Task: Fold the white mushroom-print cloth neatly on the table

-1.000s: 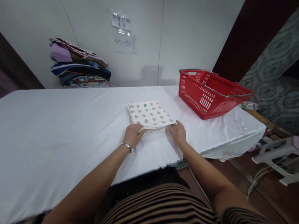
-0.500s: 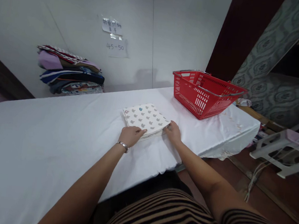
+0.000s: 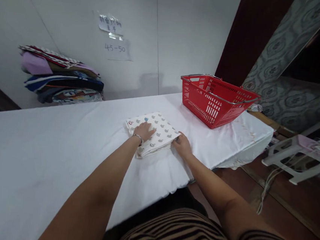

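Observation:
A folded cream cloth with a grey print (image 3: pixel 161 132) lies on the white-covered table (image 3: pixel 46 154), near its front edge. My left hand (image 3: pixel 144 130) rests flat on top of the cloth, fingers spread, a bracelet on the wrist. At the cloth's near right corner my right hand (image 3: pixel 181 144) touches the edge with its fingers; whether it grips the fabric I cannot make out.
A red plastic basket (image 3: pixel 215 99) stands at the table's far right. A stack of folded fabrics (image 3: pixel 59 76) sits against the wall at the far left. Paper notes (image 3: pixel 111 36) hang on the wall. A white stool (image 3: pixel 297 159) stands on the floor to the right.
My left hand has slid from the cloth's near left edge up onto its top. My right hand stays at the right corner. The view has shifted slightly to the right.

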`<state>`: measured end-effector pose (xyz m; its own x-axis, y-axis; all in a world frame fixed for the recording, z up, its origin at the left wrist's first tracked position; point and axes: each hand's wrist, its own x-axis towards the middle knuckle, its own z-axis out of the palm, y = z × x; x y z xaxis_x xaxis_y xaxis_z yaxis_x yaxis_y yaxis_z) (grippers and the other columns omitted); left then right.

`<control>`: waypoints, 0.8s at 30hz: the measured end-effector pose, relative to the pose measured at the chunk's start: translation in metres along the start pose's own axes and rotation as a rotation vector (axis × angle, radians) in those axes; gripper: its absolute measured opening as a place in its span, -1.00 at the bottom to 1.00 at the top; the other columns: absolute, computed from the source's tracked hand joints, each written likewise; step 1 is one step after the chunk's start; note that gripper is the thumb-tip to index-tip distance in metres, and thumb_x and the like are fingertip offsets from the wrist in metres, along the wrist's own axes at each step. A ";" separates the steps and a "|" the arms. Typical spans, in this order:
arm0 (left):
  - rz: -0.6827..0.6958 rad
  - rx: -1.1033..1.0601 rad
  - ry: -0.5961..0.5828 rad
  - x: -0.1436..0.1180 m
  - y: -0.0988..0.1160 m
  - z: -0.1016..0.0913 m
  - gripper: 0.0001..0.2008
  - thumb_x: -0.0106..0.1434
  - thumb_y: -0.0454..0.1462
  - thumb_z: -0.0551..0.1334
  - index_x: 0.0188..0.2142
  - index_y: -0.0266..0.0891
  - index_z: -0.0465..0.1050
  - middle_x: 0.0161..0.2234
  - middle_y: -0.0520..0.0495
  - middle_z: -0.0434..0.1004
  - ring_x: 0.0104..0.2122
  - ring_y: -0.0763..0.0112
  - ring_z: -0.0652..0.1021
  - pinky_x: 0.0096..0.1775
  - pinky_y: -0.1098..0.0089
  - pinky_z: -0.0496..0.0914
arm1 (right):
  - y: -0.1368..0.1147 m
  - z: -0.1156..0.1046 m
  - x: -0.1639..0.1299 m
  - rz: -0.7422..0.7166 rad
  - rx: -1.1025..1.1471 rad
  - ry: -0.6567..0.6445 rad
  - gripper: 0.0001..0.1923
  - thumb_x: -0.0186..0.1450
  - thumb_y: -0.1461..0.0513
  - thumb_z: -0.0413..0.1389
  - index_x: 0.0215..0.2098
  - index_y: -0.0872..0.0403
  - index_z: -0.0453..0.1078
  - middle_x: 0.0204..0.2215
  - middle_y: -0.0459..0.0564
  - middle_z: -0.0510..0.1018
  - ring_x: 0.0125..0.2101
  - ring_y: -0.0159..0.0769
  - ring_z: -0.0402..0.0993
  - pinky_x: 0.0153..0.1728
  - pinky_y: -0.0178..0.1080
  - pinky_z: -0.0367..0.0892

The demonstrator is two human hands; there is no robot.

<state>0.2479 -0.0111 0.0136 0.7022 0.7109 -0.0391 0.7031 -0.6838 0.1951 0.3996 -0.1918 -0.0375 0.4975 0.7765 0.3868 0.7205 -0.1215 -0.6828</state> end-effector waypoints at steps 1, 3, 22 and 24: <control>-0.001 0.008 -0.023 0.002 -0.002 0.002 -0.37 0.26 0.08 -0.09 0.21 -0.18 0.11 0.30 -0.20 -0.05 0.27 0.12 0.04 0.17 0.09 0.03 | 0.000 0.000 0.000 -0.004 -0.017 0.012 -0.81 0.17 0.28 0.04 -0.24 0.03 0.40 0.01 0.04 0.40 0.04 -0.18 0.27 0.06 -0.09 0.18; 0.001 0.023 -0.045 0.004 -0.004 0.006 -0.36 0.25 0.09 -0.11 0.22 -0.14 0.09 0.31 -0.17 -0.06 0.27 0.12 0.02 0.18 0.06 0.00 | 0.003 -0.004 -0.002 -0.031 -0.040 0.039 -0.89 0.18 0.29 0.03 -0.36 0.04 0.40 0.00 0.05 0.41 0.06 -0.17 0.26 0.07 -0.09 0.18; 0.072 0.021 -0.014 0.031 0.030 -0.013 -0.37 0.27 0.07 -0.10 0.24 -0.16 0.08 0.32 -0.12 -0.10 0.28 0.17 -0.02 0.20 0.12 -0.02 | 0.003 -0.015 -0.012 0.059 -0.120 -0.028 -0.79 0.12 0.11 0.20 -0.35 0.07 0.42 0.09 0.15 0.34 0.11 0.00 0.21 0.08 0.05 0.14; 0.097 0.029 0.001 0.042 0.037 -0.011 -0.37 0.26 0.07 -0.09 0.25 -0.12 0.04 0.33 -0.09 -0.15 0.29 0.14 -0.07 0.20 0.06 -0.05 | 0.001 -0.012 -0.010 0.060 -0.111 -0.017 -0.86 0.13 0.17 0.19 -0.38 0.06 0.42 0.07 0.14 0.37 0.10 -0.01 0.22 0.07 0.05 0.15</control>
<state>0.3023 -0.0049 0.0296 0.7669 0.6414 -0.0210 0.6351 -0.7537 0.1690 0.4014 -0.2075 -0.0345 0.5337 0.7758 0.3364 0.7393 -0.2349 -0.6311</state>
